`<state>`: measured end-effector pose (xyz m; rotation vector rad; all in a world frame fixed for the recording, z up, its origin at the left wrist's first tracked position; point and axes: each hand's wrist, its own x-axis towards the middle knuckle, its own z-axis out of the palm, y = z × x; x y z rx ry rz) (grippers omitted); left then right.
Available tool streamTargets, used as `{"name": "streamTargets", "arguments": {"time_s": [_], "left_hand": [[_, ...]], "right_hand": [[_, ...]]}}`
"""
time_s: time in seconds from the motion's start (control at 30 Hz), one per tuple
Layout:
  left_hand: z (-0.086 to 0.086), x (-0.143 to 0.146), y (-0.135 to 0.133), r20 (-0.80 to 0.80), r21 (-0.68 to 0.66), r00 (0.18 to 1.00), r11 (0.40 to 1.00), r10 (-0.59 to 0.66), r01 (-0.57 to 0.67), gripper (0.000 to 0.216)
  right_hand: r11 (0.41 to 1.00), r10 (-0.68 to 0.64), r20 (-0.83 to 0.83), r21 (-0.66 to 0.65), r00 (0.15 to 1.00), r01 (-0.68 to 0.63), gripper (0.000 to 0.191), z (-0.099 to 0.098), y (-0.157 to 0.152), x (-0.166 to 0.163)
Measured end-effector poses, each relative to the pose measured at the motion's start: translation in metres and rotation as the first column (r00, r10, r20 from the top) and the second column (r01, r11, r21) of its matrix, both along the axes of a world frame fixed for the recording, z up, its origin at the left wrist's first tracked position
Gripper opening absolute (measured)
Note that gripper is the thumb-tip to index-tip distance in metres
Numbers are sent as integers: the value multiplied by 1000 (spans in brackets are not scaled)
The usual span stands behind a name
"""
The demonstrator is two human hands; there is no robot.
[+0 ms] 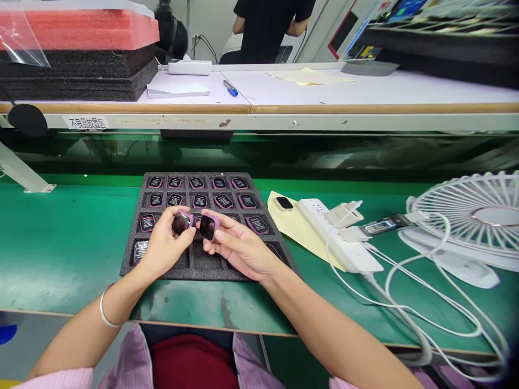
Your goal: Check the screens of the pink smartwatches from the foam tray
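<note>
A black foam tray [135, 243] lies on the green mat, its pockets filled with several small purple watch bodies with dark screens. Over the tray's front rows, my left hand [164, 246] is closed on one purple watch body [181, 222]. My right hand [239, 246] pinches a second purple watch body [208, 226] with its dark screen facing me. The two pieces are held close together, almost touching. Some front pockets of the tray are hidden under my hands.
A yellow envelope [294, 229] with one more watch body [284, 203] lies right of the tray. A white power strip [344, 248] with chargers and white cables [425, 308] comes after it, then a white fan [474, 216]. Another person sits beyond the far white bench [365, 89].
</note>
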<state>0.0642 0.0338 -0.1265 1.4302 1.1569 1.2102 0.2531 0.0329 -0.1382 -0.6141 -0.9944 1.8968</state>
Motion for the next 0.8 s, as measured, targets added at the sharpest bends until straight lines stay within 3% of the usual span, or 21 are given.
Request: {"name": "streamTargets", "arguments": {"time_s": [0.8], "left_hand": [[-2, 4, -4, -46, 67, 999, 998, -13, 16, 39]], "right_hand": [[998, 37, -17, 51, 999, -36, 53, 1, -3, -2]]}}
